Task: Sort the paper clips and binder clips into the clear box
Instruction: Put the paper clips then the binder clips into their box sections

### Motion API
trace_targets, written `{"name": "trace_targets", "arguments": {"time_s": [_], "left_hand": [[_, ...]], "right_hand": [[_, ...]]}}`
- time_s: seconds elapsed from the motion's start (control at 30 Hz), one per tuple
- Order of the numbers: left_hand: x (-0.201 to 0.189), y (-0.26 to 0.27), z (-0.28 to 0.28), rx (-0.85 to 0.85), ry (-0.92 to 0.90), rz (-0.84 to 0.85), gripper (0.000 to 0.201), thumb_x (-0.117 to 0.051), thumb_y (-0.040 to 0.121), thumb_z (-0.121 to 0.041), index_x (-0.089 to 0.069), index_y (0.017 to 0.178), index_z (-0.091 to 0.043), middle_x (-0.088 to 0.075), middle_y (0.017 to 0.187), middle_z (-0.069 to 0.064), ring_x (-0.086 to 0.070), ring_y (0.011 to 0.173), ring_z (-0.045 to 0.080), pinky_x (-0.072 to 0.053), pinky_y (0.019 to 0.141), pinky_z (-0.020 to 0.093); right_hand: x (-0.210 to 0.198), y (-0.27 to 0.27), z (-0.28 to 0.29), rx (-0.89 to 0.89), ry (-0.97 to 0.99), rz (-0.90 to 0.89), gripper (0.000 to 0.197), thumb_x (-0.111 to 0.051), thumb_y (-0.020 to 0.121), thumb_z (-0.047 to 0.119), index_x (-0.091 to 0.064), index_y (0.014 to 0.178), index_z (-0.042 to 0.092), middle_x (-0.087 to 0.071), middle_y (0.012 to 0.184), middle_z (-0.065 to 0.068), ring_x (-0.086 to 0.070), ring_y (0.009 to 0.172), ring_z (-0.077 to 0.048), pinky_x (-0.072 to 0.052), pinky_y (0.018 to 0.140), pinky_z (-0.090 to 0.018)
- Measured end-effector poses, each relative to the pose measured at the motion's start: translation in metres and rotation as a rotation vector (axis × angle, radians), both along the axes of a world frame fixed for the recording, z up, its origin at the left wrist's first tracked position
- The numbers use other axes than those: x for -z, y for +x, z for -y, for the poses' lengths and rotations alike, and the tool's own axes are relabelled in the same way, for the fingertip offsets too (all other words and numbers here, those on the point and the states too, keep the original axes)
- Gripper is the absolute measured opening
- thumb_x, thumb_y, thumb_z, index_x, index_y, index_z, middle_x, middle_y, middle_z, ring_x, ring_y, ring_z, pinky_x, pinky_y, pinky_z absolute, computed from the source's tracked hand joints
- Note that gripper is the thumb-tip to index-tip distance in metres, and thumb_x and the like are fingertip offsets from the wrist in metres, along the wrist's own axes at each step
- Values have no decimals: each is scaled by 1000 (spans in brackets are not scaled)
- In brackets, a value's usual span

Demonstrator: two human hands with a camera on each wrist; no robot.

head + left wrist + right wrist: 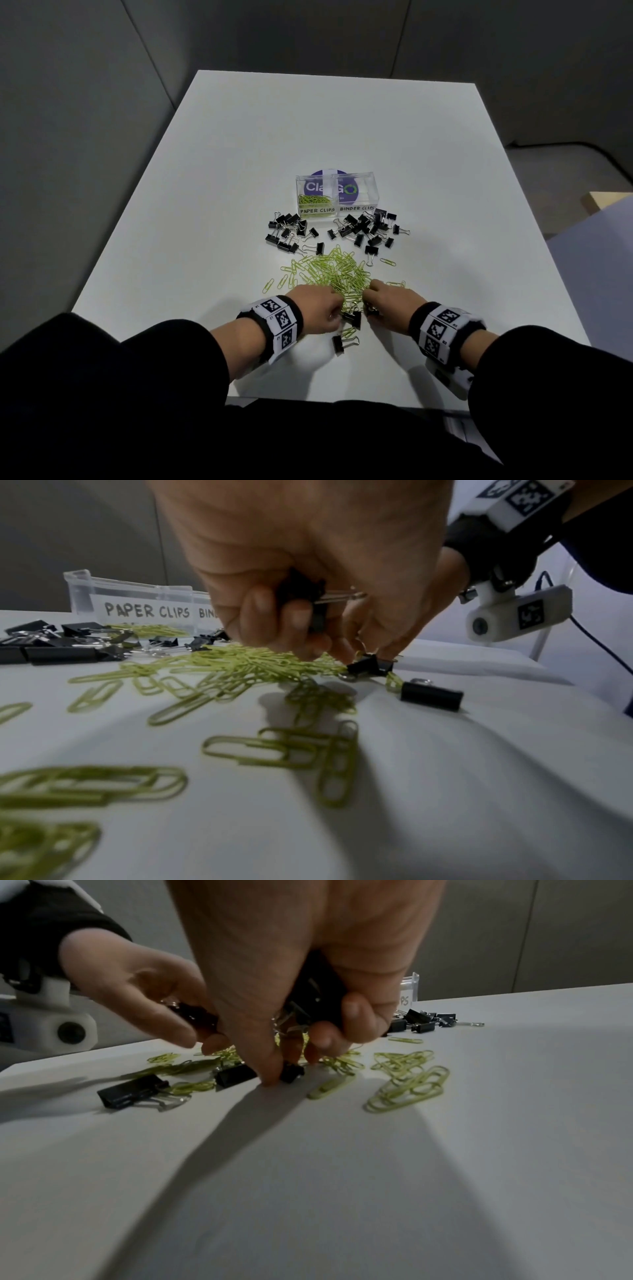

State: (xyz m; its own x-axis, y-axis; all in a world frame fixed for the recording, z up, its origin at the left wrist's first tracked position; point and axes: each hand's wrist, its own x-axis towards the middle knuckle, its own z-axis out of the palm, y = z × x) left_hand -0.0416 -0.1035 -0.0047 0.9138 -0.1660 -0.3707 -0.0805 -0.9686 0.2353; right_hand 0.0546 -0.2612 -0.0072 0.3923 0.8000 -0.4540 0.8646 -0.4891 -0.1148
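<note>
A clear two-part box is labelled PAPER CLIPS and BINDER CLIPS; a few green paper clips lie in its left part. A pile of green paper clips spreads out in mid-table. Both hands work at the pile's near edge. My left hand curls round black binder clips. My right hand holds several binder clips in its palm. Its thumb and fingertip pinch another binder clip on the table.
Two heaps of black binder clips lie just in front of the box. A loose binder clip sits near the table's front edge, another lies beside my fingers. The white table has bare surface at the sides.
</note>
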Motion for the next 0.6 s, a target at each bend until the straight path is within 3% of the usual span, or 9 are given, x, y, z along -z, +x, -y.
{"name": "trace_targets", "arguments": {"time_s": [0.1, 0.17, 0.23, 0.33, 0.43, 0.6], "left_hand": [[2, -1, 9, 83, 91, -23, 38, -51, 86, -51, -57, 94, -14, -64, 93, 5, -60, 82, 24, -43, 64, 29], [5, -4, 16, 141, 144, -39, 47, -54, 81, -59, -58, 93, -14, -66, 90, 5, -62, 80, 26, -40, 61, 29], [6, -6, 22, 166, 166, -40, 50, -56, 78, -61, -59, 94, -13, -67, 89, 6, -63, 79, 29, -40, 60, 30], [5, -8, 27, 153, 173, -33, 45, -54, 83, -52, -58, 99, -9, -67, 92, 9, -63, 82, 31, -41, 62, 31], [1, -9, 26, 137, 158, -11, 34, -50, 86, -39, -56, 103, -11, -67, 94, 7, -64, 83, 31, -41, 63, 30], [-5, -11, 19, 126, 148, -16, 30, -47, 85, -31, -55, 109, -14, -68, 97, 6, -64, 86, 31, -39, 63, 28]], "right_hand": [[0, -1, 2, 12, 29, 3, 29, -45, 91, 25, -48, 111, 5, -47, 118, -11, -57, 86, -30, -40, 63, -33], [-3, 1, 2, 9, 68, -1, 28, -47, 89, 25, -49, 108, 4, -46, 117, -11, -47, 72, -26, -36, 60, -31], [-8, 3, 1, -1, 86, -5, 27, -48, 88, 23, -47, 107, 4, -47, 116, -10, -38, 70, -21, -33, 60, -29], [-16, 5, -2, -12, 46, -39, 26, -48, 88, 21, -45, 110, 7, -56, 109, -10, -41, 74, -21, -32, 64, -29], [-20, 2, -4, -39, 47, -105, 34, -48, 88, 23, -43, 120, 12, -63, 107, -9, -57, 89, -27, -42, 72, -31], [-14, -9, -10, -111, 22, -125, 39, -50, 90, 29, -43, 128, 20, -62, 115, -6, -58, 104, -27, -45, 79, -32]]}}
